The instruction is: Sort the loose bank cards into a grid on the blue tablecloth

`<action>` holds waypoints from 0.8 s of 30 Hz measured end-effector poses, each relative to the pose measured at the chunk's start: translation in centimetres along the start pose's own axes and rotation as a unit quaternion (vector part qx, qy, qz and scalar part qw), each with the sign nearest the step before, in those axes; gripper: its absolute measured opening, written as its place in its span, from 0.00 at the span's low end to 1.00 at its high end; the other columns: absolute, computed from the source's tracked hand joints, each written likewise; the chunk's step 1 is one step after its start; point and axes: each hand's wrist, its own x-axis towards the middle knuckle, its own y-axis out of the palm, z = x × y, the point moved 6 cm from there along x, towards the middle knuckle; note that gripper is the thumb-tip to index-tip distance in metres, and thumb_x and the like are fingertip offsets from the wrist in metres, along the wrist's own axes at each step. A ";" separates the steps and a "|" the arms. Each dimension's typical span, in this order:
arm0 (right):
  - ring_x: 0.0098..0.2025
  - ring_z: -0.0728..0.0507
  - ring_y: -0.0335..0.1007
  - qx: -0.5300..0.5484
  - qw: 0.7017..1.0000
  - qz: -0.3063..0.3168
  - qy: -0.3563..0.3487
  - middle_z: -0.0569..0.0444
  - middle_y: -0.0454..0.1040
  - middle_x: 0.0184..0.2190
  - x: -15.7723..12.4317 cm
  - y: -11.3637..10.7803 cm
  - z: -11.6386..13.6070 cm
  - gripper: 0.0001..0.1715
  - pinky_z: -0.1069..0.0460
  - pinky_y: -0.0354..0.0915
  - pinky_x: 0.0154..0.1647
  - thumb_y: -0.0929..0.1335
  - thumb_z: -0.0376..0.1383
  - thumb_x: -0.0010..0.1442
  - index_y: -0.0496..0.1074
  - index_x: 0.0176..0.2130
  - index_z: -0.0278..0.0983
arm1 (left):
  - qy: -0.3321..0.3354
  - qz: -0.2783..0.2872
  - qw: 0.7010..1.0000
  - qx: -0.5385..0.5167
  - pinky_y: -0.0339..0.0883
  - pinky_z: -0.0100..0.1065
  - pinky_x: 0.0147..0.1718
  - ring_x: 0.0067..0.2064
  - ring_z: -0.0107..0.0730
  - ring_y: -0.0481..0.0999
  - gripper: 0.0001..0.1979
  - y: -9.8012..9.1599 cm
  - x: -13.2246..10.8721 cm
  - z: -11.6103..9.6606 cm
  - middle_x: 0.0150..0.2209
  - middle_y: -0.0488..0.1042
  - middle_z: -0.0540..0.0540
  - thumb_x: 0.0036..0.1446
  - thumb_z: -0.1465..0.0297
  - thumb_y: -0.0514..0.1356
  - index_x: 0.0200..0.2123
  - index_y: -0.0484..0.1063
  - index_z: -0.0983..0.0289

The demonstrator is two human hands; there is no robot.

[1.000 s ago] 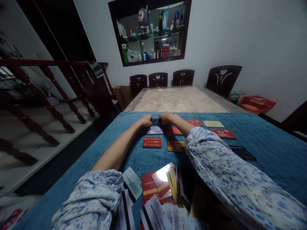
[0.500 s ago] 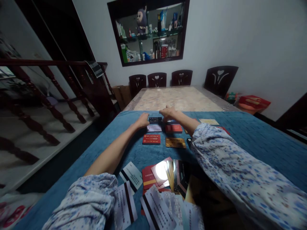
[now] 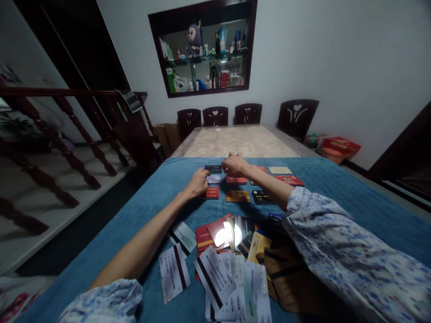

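Bent fingers of my left hand [image 3: 198,183] close on the left end of a pale lilac card [image 3: 214,179], partly over a red card [image 3: 212,193]. My right hand [image 3: 234,165] is just beyond a red card [image 3: 235,180] in the middle row. Its fingers are curled together, and what they hold, if anything, is hidden. Between the two hands, toward the far side, lies a black card [image 3: 213,169]. A gold card [image 3: 237,196] and a black VIP card [image 3: 264,197] lie in the nearest row.
Closer to me is a loose heap of cards: white striped cards [image 3: 215,276], red cards [image 3: 205,237] and a yellow one [image 3: 259,246]. A brown pouch-like item [image 3: 292,287] lies beside it. A cream card [image 3: 280,170] is at the far right. A blue cloth [image 3: 148,202] covers the table.
My left hand has come nearer, from beside the black card to the pale lilac card. The right hand's fingers have curled in. The camera view has shifted slightly.
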 end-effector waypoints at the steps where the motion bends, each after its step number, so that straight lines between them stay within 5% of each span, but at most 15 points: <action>1: 0.55 0.31 0.60 -0.001 1.000 0.001 0.001 0.39 0.77 0.48 -0.4 0.1 0.0 0.18 0.37 0.56 0.51 0.63 0.33 0.60 0.78 0.45 0.36 | 0.003 -0.002 1.000 -0.001 0.68 0.37 0.49 0.44 0.38 0.73 0.17 -0.1 -0.4 -0.3 0.42 0.72 0.59 0.53 0.81 0.53 0.44 0.75 0.67; 24: 0.49 0.35 0.60 0.011 0.999 -0.029 -0.016 0.45 0.78 0.43 -11.2 1.1 1.5 0.12 0.46 0.51 0.42 0.63 0.35 0.63 0.76 0.39 0.38 | 0.088 -0.006 0.993 -0.075 0.67 0.35 0.40 0.34 0.33 0.71 0.17 0.9 -5.8 -6.9 0.35 0.72 0.56 0.54 0.82 0.51 0.42 0.75 0.66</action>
